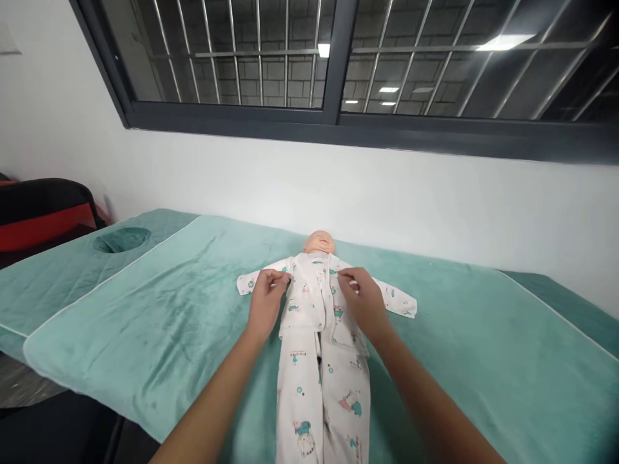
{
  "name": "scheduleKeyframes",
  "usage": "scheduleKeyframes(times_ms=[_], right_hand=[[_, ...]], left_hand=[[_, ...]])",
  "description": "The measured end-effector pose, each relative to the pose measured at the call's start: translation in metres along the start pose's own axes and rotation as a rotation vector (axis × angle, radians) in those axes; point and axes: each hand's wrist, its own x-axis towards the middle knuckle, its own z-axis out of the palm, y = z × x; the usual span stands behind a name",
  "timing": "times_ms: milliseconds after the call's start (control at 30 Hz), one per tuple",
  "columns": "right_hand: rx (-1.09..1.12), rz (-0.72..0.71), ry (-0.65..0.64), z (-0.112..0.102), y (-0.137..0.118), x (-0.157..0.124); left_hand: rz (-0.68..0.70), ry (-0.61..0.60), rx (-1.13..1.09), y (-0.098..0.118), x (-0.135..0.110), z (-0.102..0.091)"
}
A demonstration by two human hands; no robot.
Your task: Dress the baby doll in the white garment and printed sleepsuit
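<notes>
A baby doll (319, 242) lies on its back with its head toward the wall. It is dressed in a white printed baby jacket (305, 299) with both sleeves spread out sideways, and matching baby trousers (298, 393). The jacket's front edges meet near the middle of the chest. My left hand (265, 301) is closed in a pinch on the cloth at the jacket's left side, near the armpit. On the other side, my right hand (363, 298) has its thumb and fingers closed at the jacket's right front panel. No doll's hands show at the sleeve ends.
A green plush cover (193, 309) lies over the padded bed, which has a face hole (122, 240) at the left. Behind it rises a white wall (271, 187) with a barred window (333, 122). A red and black chair (46, 216) stands at far left.
</notes>
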Motion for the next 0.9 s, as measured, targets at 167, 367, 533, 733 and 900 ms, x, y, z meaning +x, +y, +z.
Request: scheduleKeyframes(times_ms=[167,367,533,733,900], right_hand=[[-0.216,0.144,-0.066,0.029,0.001,0.059],[-0.215,0.192,-0.252,0.026,0.016,0.090],[-0.110,0.187,-0.309,0.024,0.024,0.092],[0.096,0.236,-0.251,0.029,0.032,0.095],[0.225,0.276,0.042,0.038,0.031,0.092]], left_hand=[[0.084,-0.107,0.192,-0.007,0.044,0.037],[0.092,-0.246,-0.035,0.012,0.065,0.068],[-0.155,-0.028,0.087,0.005,0.101,0.079],[-0.283,-0.143,0.008,0.014,0.105,0.091],[-0.056,-0.116,0.300,0.005,0.101,0.083]])
